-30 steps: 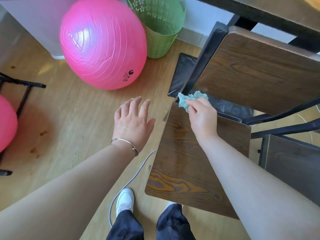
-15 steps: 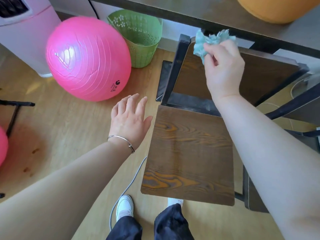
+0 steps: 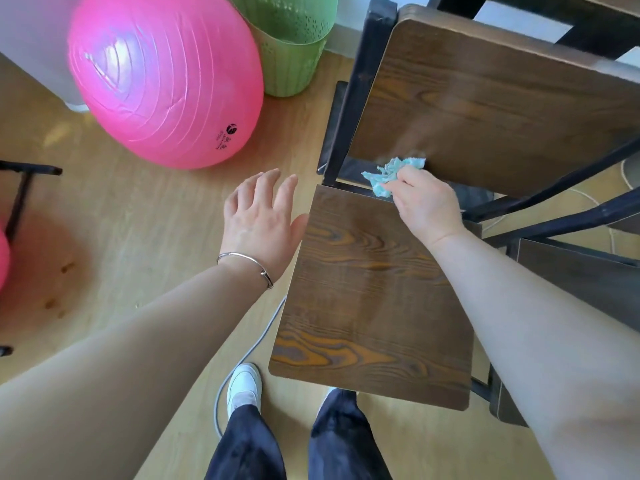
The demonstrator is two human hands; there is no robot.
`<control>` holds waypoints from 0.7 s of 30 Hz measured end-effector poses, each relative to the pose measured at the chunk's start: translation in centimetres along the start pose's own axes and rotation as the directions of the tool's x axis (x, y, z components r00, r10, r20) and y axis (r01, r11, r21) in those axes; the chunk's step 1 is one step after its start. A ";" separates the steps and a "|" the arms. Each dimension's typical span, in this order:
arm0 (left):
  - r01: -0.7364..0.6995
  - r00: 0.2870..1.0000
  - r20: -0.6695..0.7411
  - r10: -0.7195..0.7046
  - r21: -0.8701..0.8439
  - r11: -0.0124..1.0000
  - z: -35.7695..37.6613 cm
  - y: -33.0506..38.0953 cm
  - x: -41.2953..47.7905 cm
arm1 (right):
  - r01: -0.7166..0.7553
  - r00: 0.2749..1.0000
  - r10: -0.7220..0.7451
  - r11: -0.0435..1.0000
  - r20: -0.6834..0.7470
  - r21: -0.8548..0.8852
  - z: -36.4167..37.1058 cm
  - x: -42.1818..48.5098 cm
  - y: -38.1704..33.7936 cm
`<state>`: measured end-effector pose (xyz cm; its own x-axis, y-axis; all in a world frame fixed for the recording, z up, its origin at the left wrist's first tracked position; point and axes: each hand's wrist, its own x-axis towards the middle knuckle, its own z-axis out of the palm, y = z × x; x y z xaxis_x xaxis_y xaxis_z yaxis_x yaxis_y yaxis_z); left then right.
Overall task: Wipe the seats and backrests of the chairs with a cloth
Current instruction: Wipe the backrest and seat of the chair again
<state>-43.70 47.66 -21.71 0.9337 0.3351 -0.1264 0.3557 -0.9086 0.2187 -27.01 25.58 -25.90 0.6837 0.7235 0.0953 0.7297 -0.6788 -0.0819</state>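
Head view: cloth (image 3: 388,174) in right hand (image 3: 427,207) at backrest (image 3: 502,98); ball print (image 3: 224,138) illegible.

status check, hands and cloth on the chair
Right hand pinching teal cloth at backrest lower edge. Left hand open, beside seat. Pink ball and green basket off left, not blocking.

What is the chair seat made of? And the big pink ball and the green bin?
The chair seat looks like dark-stained wood or wood-look board: smooth, with swirly grain lines. The pink ball seems to be soft, rubbery plastic: glossy, with ribbed rings and bright glare. The green bin is likely hard plastic: matte, with tiny punched holes.
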 end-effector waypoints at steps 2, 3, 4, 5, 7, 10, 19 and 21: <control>-0.012 1.000 0.000 0.012 0.005 1.000 0.2 0.8 0.1 | -0.013 1.000 0.013 1.000 0.022 -0.002 -0.2 -0.4 -0.1; -0.018 1.000 0.000 0.018 0.005 1.000 0.1 1.3 0.1 | -0.015 1.000 0.015 1.000 0.012 0.007 -0.5 -0.5 -0.2; -0.026 1.000 -0.002 0.026 0.001 1.000 0.0 1.8 0.1 | -0.018 1.000 0.018 0.999 -0.013 0.027 -1.0 -0.7 -0.2; -0.037 0.999 -0.008 0.037 -0.007 0.999 -0.2 2.3 0.1 | -0.023 0.999 0.025 0.998 -0.048 0.051 -1.7 -0.8 -0.3; -0.063 0.998 -0.028 0.063 -0.012 0.998 -0.8 3.5 0.0 | -0.034 0.991 0.043 0.997 -0.124 0.070 -3.8 -1.0 0.0; -0.117 0.991 -0.060 0.116 -0.005 0.993 -2.0 5.5 0.2 | -0.082 0.963 0.102 0.993 -0.251 0.090 -8.1 -1.3 0.6; -0.211 0.965 -0.165 0.205 -0.025 0.977 -2.5 10.5 1.8 | -0.114 0.827 0.148 0.989 -0.543 0.096 -15.3 0.9 4.8; -0.212 0.965 -0.162 0.208 -0.012 0.977 -2.3 10.6 1.5 | -0.043 0.860 0.057 0.998 -0.507 0.040 -13.9 0.3 5.1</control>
<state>-38.44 39.17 -17.33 0.9813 0.1749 0.0802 0.1498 -0.9560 0.2523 -23.18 20.56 -12.48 0.6269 0.5196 0.5806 0.6992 -0.7038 -0.1252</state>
